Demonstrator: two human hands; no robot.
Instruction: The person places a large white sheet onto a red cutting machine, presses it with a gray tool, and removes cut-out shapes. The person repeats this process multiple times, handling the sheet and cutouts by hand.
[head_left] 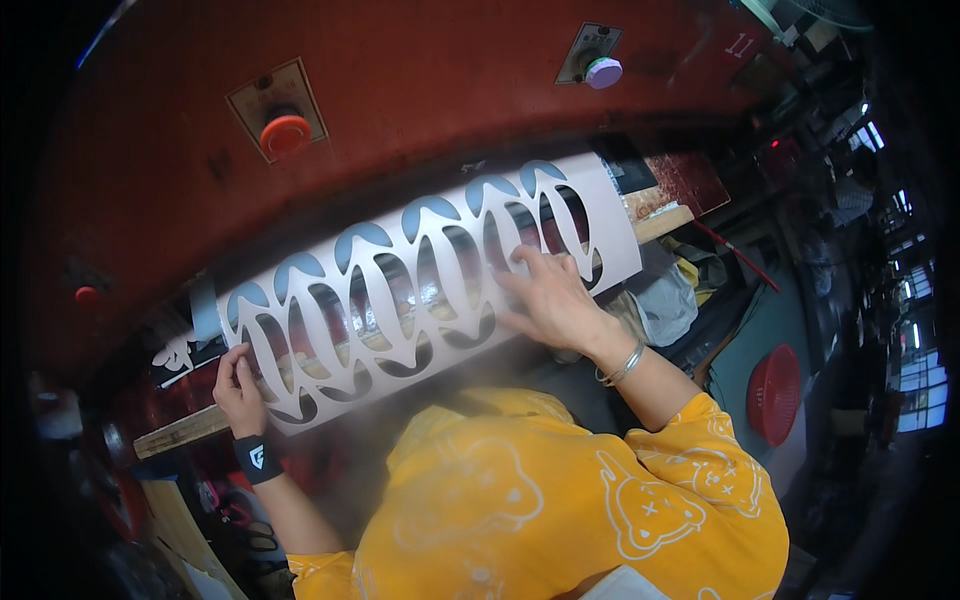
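Observation:
A white sheet (408, 238) slants across the front of a red machine. Several long, sole-shaped openings are cut through it, with blue-grey curved patches (362, 243) at their far ends. My left hand (240, 393) grips the sheet's left edge, fingers bent over it. Above the sheet's right half is my right hand (555, 300), its fingers apart and slightly blurred, with nothing visible in them. Whether those fingertips touch the sheet I cannot tell. Through the openings, parts of a dark red surface and a wooden strip show.
The red machine body (400, 90) carries a red push button (285, 135) and a pale purple one (603, 72). A wooden bar (180, 432) runs beneath the sheet. Grey cloth or bags (662, 300) lie at the right, near a red plastic basket (773, 395).

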